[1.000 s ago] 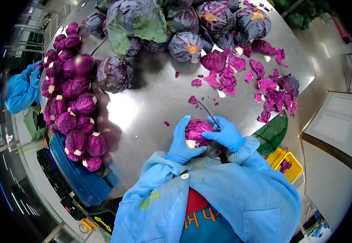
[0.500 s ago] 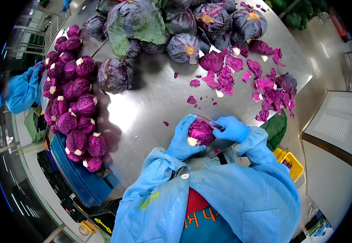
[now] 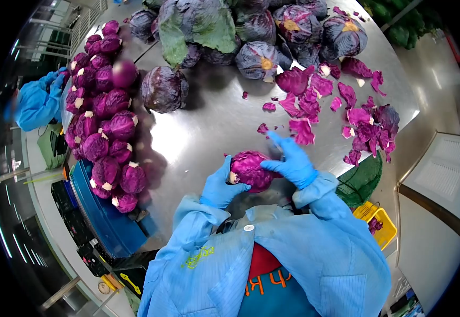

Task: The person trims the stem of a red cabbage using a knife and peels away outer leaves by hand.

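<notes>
A peeled purple cabbage (image 3: 252, 171) is held in my blue-gloved left hand (image 3: 219, 185), its pale cut stem turned left toward the thumb side. My right hand (image 3: 292, 161), gloved too, is at the cabbage's right with its fingers stretched apart and its thumb close to the cabbage's surface. Just beyond its fingertips is a loose purple leaf (image 3: 302, 131) on the steel table (image 3: 209, 137). No blade can be made out in this view. Small leaf scraps (image 3: 263, 128) lie beyond the cabbage.
Trimmed purple cabbages (image 3: 106, 171) are piled on the left above a blue bin (image 3: 106, 216). Untrimmed cabbages (image 3: 256, 61) line the far side, one whole cabbage (image 3: 165, 89) nearer. Leaf piles (image 3: 367, 132) lie right, near a yellow basket (image 3: 386, 230). A co-worker's blue sleeve (image 3: 37, 103) shows far left.
The cabbage has turned, its stem now facing left. My right hand has opened and moved forward; the thin blade seen beside it earlier is out of sight. Another leaf lies by the scraps.
</notes>
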Motion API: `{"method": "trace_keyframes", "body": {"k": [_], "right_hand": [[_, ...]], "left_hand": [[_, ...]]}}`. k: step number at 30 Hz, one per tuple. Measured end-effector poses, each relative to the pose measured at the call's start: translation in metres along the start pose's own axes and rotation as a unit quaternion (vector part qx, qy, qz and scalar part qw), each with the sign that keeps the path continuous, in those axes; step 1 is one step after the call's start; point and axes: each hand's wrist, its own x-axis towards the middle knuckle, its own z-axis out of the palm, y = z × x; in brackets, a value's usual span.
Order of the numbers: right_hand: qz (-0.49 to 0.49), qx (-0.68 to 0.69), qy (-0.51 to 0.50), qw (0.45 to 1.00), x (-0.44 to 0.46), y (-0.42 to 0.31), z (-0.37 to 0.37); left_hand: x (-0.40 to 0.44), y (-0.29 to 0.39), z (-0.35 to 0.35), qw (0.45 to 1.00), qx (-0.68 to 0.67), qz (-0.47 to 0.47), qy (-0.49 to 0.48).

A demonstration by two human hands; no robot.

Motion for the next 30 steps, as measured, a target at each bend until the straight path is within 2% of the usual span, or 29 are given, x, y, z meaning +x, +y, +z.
{"method": "trace_keyframes", "body": {"k": [2, 5, 8, 11, 14, 17, 20, 21, 23, 24, 26, 27, 30], "right_hand": [[0.044, 0.062, -0.063, 0.995, 0.008, 0.005, 0.017], [0.076, 0.105, -0.111, 0.985, 0.017, 0.005, 0.017], [0.089, 0.114, -0.127, 0.981, 0.016, 0.008, 0.014], [0.087, 0.115, -0.136, 0.98, 0.019, 0.012, 0.017], [0.08, 0.116, -0.138, 0.98, 0.021, 0.011, 0.018], [0.08, 0.139, -0.136, 0.978, 0.021, 0.015, 0.018], [0.093, 0.148, -0.135, 0.975, 0.017, 0.004, 0.014], [0.099, 0.146, -0.134, 0.975, 0.016, 0.0, 0.011], [0.125, 0.232, -0.125, 0.957, 0.012, 0.018, 0.014], [0.139, 0.275, -0.123, 0.943, 0.009, 0.025, 0.015], [0.175, 0.321, -0.124, 0.922, 0.006, 0.019, 0.01], [0.192, 0.345, -0.128, 0.91, 0.004, 0.016, 0.01], [0.199, 0.343, -0.128, 0.909, 0.007, 0.016, 0.01]], "left_hand": [[0.001, 0.011, -0.008, 0.999, 0.004, -0.03, -0.035], [0.007, -0.015, -0.013, 0.997, -0.025, 0.023, -0.071], [0.015, -0.012, -0.027, 0.986, 0.079, 0.067, -0.128], [0.019, -0.011, -0.034, 0.974, 0.129, 0.053, -0.177], [0.018, -0.012, -0.037, 0.972, 0.144, 0.072, -0.174], [0.02, -0.049, -0.034, 0.971, 0.078, 0.184, -0.132], [0.011, -0.069, -0.01, 0.989, -0.123, 0.077, -0.033], [0.004, -0.071, 0.002, 0.982, -0.174, 0.011, 0.069], [-0.008, -0.073, 0.024, 0.919, -0.265, -0.122, 0.266], [-0.013, -0.07, 0.023, 0.894, -0.35, -0.206, 0.191], [-0.029, -0.054, 0.013, 0.788, -0.494, -0.364, 0.037], [-0.032, -0.032, 0.016, 0.747, -0.562, -0.349, -0.063], [-0.016, -0.011, 0.033, 0.672, -0.589, -0.423, -0.147]]}}
